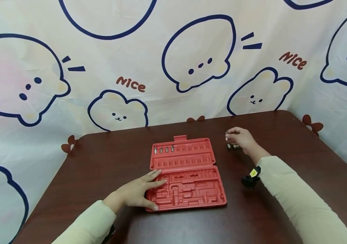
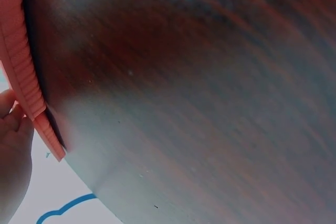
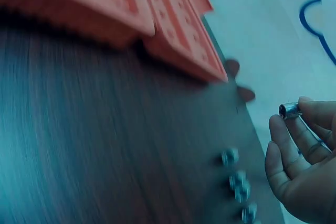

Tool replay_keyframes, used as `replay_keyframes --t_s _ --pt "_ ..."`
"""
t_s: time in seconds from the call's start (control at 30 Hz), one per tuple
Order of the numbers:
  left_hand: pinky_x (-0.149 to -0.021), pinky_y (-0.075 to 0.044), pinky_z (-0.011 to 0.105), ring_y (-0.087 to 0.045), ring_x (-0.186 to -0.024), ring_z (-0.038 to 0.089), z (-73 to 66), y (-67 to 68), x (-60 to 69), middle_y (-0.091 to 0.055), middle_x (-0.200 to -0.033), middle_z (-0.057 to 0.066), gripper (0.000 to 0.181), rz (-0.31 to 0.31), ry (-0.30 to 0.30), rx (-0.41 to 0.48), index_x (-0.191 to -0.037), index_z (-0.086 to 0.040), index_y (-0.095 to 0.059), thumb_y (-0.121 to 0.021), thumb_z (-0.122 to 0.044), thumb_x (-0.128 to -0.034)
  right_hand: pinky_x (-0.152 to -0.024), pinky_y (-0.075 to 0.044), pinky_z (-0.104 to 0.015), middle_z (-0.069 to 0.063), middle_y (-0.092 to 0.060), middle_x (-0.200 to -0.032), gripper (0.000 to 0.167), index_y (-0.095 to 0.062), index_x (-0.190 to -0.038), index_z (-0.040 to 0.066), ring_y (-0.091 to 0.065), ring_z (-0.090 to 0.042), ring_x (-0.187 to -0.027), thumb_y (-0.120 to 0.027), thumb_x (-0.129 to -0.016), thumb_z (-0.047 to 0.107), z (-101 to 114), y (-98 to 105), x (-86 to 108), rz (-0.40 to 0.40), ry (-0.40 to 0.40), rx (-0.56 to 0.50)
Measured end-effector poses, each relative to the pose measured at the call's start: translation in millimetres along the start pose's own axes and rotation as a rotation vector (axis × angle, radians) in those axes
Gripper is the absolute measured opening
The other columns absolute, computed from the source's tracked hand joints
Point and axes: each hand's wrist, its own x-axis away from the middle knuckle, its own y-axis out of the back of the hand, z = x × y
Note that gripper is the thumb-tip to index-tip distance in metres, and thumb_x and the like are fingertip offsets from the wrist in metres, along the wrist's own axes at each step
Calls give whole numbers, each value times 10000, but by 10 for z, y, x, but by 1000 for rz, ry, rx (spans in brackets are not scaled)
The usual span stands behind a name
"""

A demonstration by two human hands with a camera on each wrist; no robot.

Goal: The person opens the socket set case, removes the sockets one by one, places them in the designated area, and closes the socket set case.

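Observation:
A red tool case [image 1: 188, 167] lies unfolded on the dark table, with several small metal sockets [image 1: 167, 149] standing in the left part of its upper row. My left hand [image 1: 135, 189] rests spread on the case's left edge, fingers nearly straight. Off to the right of the case, my right hand [image 1: 243, 139] is raised over a few loose sockets [image 1: 235, 146]. In the right wrist view, thumb and fingertips of that hand [image 3: 307, 150] pinch one shiny metal socket [image 3: 290, 110], while other sockets [image 3: 230, 157] lie on the table below.
The dark brown table [image 1: 115, 152] reaches back to a cloth backdrop [image 1: 155, 101] printed with cartoon bears. A black strap device with a yellow label [image 1: 253, 173] sits at my right wrist. The left wrist view shows mostly tabletop [image 2: 184, 119] and the case's ribbed side [image 2: 23, 51].

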Motion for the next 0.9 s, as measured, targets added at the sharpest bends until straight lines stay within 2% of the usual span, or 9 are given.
replay_keyframes --t_s 0.13,0.27,0.6,0.9 --pt "-938 -260 466 -85 -1290 218 -8 -15 -4 -146 -1428 5 818 -5 -5 -1 -1330 -275 -344 -585 -633 -635 -800 -415 -383 -121 -539 -985 362 -438 -1138 -76 -574 -113 -799 -501 -880 171 -104 228 53 -77 -1 49" --pt "-942 -254 464 -81 -1289 220 -11 -6 -4 -141 -1429 9 816 -6 -12 2 -1332 -267 -342 -590 -624 -641 -777 -427 -352 -44 -530 -924 358 -451 -1126 -65 -555 -92 -772 -500 -881 190 -169 405 62 -136 -5 91" --pt "-944 -251 461 -76 -1290 219 -16 6 4 -139 -1429 11 818 -7 -16 10 -1333 -257 -342 -598 -614 -643 -699 -444 -318 -139 -522 -958 305 -474 -1091 -69 -516 -180 -792 -466 -891 162 -400 643 62 -175 -40 215" --pt "-945 -251 458 -72 -1291 213 0 -4 -5 -135 -1430 4 828 -13 -18 4 -1333 -262 -340 -587 -634 -635 -615 -419 -305 -147 -542 -891 236 -523 -996 -92 -508 -245 -745 -487 -859 97 -459 644 8 -157 -46 363"
